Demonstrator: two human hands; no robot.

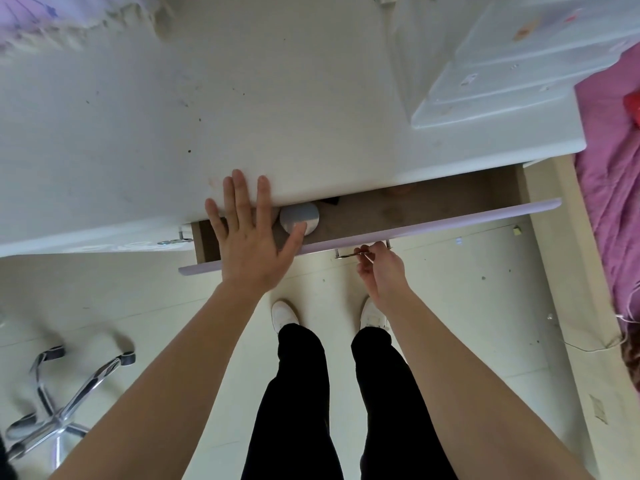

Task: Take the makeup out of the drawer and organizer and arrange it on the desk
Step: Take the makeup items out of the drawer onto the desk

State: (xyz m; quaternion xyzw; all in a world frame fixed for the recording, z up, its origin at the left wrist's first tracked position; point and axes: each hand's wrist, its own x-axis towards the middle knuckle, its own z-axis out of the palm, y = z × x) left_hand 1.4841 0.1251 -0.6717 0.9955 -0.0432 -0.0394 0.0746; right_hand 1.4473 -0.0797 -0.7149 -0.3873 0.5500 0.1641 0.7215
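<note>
A: Surface?
B: White desk [242, 116], bare in the middle, clear organizer [502, 64] at its far right corner. Pale floor, chair base [62, 403] lower left.

A: Drawer?
B: Drawer [433, 221] under the desk edge, part open, lilac front. Round white compact [299, 218] inside at the left; a dark item [330, 201] behind it, too hidden to identify.

A: Hands?
B: Left hand [252, 244] spread wide over the drawer, fingers over the desk edge, thumb touching the compact. Right hand [381, 266] pinched closed on the drawer handle [362, 252].
</note>
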